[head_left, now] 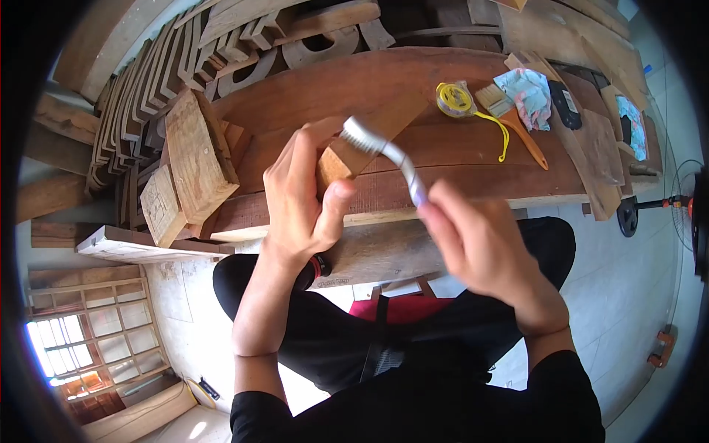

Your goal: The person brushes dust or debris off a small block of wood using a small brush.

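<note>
My left hand (pixel 299 192) grips a rectangular wooden block (pixel 402 117) near its close end, thumb on one side and fingers on the other. The block points away from me over the bench, its pale end face toward me. In my right hand (pixel 480 240) is a toothbrush (pixel 402 162) with a white and purple handle, the fingers closed round its lower part. Its bristled head lies over the block near my left fingertips, bristles facing down toward the wood. The right hand is slightly blurred.
On the wooden bench (pixel 273 96) lie a yellow tape measure (pixel 456 100), a paintbrush (pixel 523 138), a crumpled patterned cloth (pixel 526 96) and a dark handheld object (pixel 565 105). Wooden blocks (pixel 198 159) stand at left. Cut boards (pixel 148 88) are stacked behind; a fan (pixel 694 207) is at far right.
</note>
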A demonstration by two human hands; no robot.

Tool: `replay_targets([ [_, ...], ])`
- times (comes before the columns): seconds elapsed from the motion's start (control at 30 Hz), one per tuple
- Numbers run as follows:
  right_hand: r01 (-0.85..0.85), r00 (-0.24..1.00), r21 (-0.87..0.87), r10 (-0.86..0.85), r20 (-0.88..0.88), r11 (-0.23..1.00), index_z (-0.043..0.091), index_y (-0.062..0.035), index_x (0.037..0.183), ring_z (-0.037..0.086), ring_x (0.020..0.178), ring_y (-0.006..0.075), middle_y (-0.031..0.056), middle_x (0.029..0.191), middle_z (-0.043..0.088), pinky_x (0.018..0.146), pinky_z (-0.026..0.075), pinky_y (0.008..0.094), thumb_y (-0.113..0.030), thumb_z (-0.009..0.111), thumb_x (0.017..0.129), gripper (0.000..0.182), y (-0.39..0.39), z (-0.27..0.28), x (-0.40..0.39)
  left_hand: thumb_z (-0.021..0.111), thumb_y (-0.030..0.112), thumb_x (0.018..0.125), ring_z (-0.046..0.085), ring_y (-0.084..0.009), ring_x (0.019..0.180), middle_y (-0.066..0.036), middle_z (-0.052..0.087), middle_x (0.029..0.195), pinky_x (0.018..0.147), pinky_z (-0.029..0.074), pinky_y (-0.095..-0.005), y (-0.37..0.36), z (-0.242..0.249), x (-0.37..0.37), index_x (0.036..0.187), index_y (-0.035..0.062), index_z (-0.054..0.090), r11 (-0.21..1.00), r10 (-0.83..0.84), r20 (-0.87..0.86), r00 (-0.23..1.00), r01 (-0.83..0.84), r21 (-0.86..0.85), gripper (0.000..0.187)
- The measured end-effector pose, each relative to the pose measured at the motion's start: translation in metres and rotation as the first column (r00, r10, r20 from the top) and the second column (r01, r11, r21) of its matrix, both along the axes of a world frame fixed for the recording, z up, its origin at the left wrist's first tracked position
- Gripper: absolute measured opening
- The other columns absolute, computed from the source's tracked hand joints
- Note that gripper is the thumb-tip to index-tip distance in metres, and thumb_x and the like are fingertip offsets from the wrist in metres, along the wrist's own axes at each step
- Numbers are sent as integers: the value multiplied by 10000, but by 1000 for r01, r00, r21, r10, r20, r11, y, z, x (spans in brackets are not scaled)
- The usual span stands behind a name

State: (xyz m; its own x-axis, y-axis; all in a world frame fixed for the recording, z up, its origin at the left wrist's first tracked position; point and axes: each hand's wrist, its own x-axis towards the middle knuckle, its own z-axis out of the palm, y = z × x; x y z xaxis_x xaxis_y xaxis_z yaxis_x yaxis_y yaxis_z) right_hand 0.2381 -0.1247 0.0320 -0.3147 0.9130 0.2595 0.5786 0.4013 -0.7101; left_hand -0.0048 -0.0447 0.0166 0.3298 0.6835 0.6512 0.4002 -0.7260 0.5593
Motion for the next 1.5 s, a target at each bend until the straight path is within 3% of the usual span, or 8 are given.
replay_targets([
  [0.43, 205, 965, 123, -222, 142, 971, 635, -105, 992, 684, 557, 339, 104, 635, 650, 505, 494, 466, -226, 671, 1045, 137, 32, -15, 7, 567, 485, 1077, 717, -376, 954, -211, 711, 1071, 839, 548, -419, 1, 3, 5, 1259, -25, 630, 999, -4, 16, 1000, 4, 37, 544],
  [0.6, -51, 999, 115, 50, 13, 992, 632, -98, 990, 685, 568, 337, 118, 650, 658, 506, 491, 458, -224, 642, 1061, 145, -6, 9, -5, 603, 476, 1078, 730, -237, 989, -179, 745, 1204, 892, 559, -362, 4, 0, 1, 1254, -22, 653, 978, -112, 162, 980, 137, -156, 531],
  [0.77, 184, 975, 29, -187, 117, 982, 615, -53, 999, 677, 600, 363, 168, 659, 619, 544, 467, 435, -178, 630, 1064, 141, 29, -21, 4, 555, 501, 1098, 672, -141, 826, -104, 759, 950, 773, 530, -300, 0, 8, 1, 1287, -6, 672, 954, -65, 173, 983, 112, -278, 554],
  [0.87, -41, 999, 47, 41, -9, 998, 612, -43, 999, 666, 616, 399, 166, 674, 634, 536, 453, 453, -201, 582, 1094, 187, -1, 5, -7, 544, 480, 1103, 637, -123, 775, -91, 736, 902, 731, 505, -277, -2, 12, -2, 1307, -2, 669, 948, -65, 146, 987, 107, -301, 538],
  [1.03, 199, 968, 97, -211, 135, 975, 666, -42, 1016, 671, 576, 368, 167, 658, 630, 539, 475, 419, -185, 660, 1049, 147, 37, -21, 1, 524, 436, 1108, 607, -109, 741, -76, 696, 839, 696, 478, -270, -2, 8, -4, 1310, -8, 666, 944, -10, 150, 989, 59, -326, 508],
  [1.17, -56, 998, 41, 56, -5, 998, 655, -33, 1021, 666, 603, 399, 182, 697, 647, 533, 455, 448, -242, 609, 1083, 223, -6, 12, -8, 507, 422, 1112, 562, -90, 715, -52, 650, 791, 673, 445, -264, 5, 2, 0, 1310, -10, 665, 973, -31, 188, 982, 73, -218, 502],
  [1.33, 251, 949, 118, -269, 167, 961, 653, -108, 1013, 680, 572, 387, 142, 637, 657, 507, 503, 486, -282, 607, 1080, 192, 43, -19, 9, 508, 435, 1111, 569, -107, 716, -74, 676, 833, 694, 462, -266, 0, 3, 1, 1317, -15, 663, 965, -30, 179, 983, 75, -253, 519],
  [1.5, 30, 997, 48, -34, 75, 998, 651, -116, 998, 667, 517, 321, 112, 613, 643, 482, 478, 465, -264, 634, 1066, 164, -4, 11, 2, 559, 508, 1083, 721, -205, 872, -161, 759, 1019, 801, 551, -319, -4, 11, 1, 1312, -25, 661, 948, -53, 128, 990, 90, -306, 589],
])
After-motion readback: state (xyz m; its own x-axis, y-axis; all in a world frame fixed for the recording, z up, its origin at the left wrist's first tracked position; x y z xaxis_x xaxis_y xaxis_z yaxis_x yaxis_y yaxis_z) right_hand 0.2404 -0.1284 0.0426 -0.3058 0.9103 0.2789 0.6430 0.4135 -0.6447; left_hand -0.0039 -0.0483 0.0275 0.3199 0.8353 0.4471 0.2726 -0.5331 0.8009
